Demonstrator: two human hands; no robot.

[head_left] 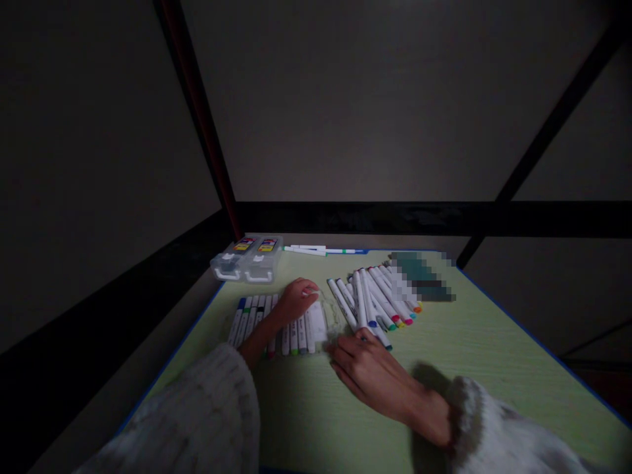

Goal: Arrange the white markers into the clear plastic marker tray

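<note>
A row of white markers (295, 336) with coloured ends lies side by side in a clear plastic case (320, 322), left of the middle of the table. Over the far side of this row, my left hand (296, 301) has its fingers curled; what they hold, if anything, is unclear. My right hand (370, 372) is closed beside the case's near right corner, close to the lower ends of some loose markers. What lies in its fingers is hidden. The pile of loose white markers (379, 297) fans out beyond my right hand, their ends in several colours.
Two clear plastic boxes (261, 266) with handles and bright labels stand at the table's far left corner. A few thin pens (316, 250) lie along the far edge. A pixelated dark green item (424, 280) sits at the right of the light green table (494, 355).
</note>
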